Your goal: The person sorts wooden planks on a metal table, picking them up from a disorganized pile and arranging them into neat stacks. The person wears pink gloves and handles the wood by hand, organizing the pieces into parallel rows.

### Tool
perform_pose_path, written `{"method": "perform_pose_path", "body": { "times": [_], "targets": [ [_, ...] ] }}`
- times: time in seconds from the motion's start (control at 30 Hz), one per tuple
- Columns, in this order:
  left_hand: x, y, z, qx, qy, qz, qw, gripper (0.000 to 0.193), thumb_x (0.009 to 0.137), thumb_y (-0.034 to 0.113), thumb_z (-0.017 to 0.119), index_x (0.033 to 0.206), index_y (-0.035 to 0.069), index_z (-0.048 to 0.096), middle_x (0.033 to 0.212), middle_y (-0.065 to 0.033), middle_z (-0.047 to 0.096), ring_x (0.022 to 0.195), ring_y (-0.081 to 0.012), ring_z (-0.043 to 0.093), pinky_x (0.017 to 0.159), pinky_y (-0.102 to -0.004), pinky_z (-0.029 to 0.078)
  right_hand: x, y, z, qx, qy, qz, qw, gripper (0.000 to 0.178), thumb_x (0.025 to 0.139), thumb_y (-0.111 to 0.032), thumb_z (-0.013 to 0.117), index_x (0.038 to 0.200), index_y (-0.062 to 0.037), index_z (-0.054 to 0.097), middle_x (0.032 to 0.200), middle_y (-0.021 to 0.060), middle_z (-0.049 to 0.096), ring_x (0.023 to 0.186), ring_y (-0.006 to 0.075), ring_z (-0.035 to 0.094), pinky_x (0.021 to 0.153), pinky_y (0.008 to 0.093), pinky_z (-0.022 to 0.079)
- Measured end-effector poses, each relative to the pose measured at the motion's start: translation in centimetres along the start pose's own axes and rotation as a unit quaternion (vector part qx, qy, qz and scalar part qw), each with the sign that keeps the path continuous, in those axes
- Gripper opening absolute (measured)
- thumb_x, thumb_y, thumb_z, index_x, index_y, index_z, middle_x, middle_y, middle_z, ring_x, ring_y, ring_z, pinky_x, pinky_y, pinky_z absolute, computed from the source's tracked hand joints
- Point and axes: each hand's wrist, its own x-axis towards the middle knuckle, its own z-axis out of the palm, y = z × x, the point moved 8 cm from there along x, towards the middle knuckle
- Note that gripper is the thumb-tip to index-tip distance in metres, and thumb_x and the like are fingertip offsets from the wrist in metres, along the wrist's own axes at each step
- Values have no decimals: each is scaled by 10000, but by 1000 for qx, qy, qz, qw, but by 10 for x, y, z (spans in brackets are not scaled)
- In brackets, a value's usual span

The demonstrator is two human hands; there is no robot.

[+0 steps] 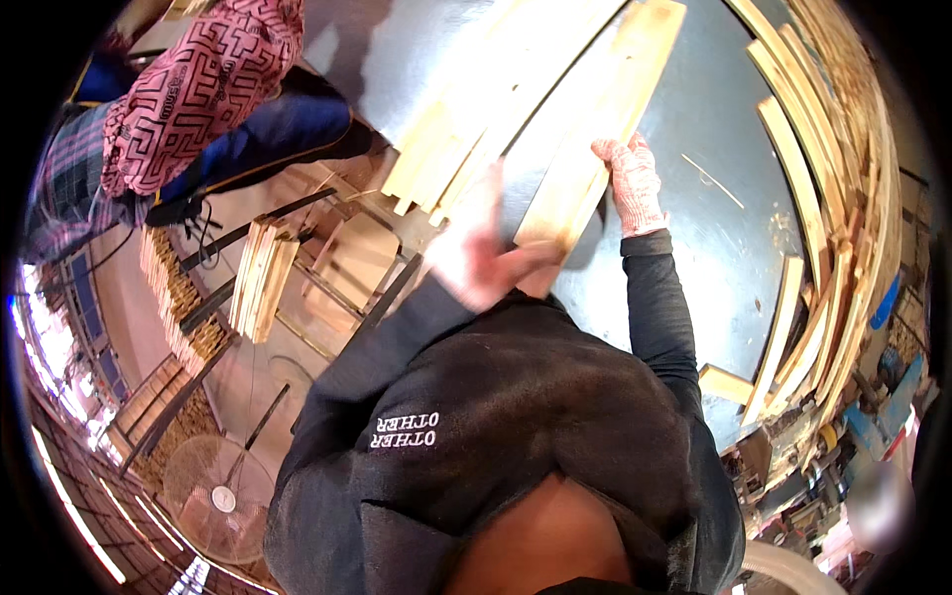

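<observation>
A flat, pale wooden board slants over the grey metal tabletop, its near end close to my body. My right hand, in a white and reddish knit glove, grips the board's right edge with the thumb on top; its other fingers are partly hidden beneath. My left hand is smeared by motion at the board's left side. Its fingers stretch away from me, and the thumb spreads apart toward the near end of the board. Left of this board, more pale boards lie side by side on the tabletop.
Long wooden strips are piled along the table's right side. A person in a pink patterned garment is at the upper left. Stacked wood pieces rest on a metal frame at the left, with a fan farther down.
</observation>
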Motion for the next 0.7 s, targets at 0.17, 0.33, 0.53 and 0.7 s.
{"method": "perform_pose_path", "body": {
  "times": [0.17,0.33,0.53,0.7],
  "targets": [
    [46,7,131,55,-216,-137,965,1096,684,433,784,1466,-8,156,1351,-302,405,1215,-406,482,1021,-453,408,-27,-16,-25,59,24,-37,997,580,916,-235,675,1397,13,468,1269,162,611,1203,241,552,980,330,464],
    [31,25,81,41,-137,-86,986,1053,688,269,774,1507,-23,180,1319,-295,476,1217,-414,508,1034,-444,424,0,13,-83,-229,145,-177,946,445,941,-321,616,1318,-96,544,1139,185,654,1055,368,615,927,402,498],
    [6,42,5,109,-1,50,993,955,718,244,801,1498,16,300,1335,-239,515,1273,-378,499,1061,-417,415,49,20,29,-333,83,-183,921,364,955,-349,520,1064,-20,631,970,231,665,933,403,645,823,453,516],
    [-2,39,6,90,15,58,994,934,730,269,815,1490,22,330,1404,-250,464,1317,-378,461,1081,-428,391,44,38,71,369,-65,3,927,420,982,-256,450,1295,7,545,1289,170,605,1172,328,578,1043,430,441]
  ]
}}
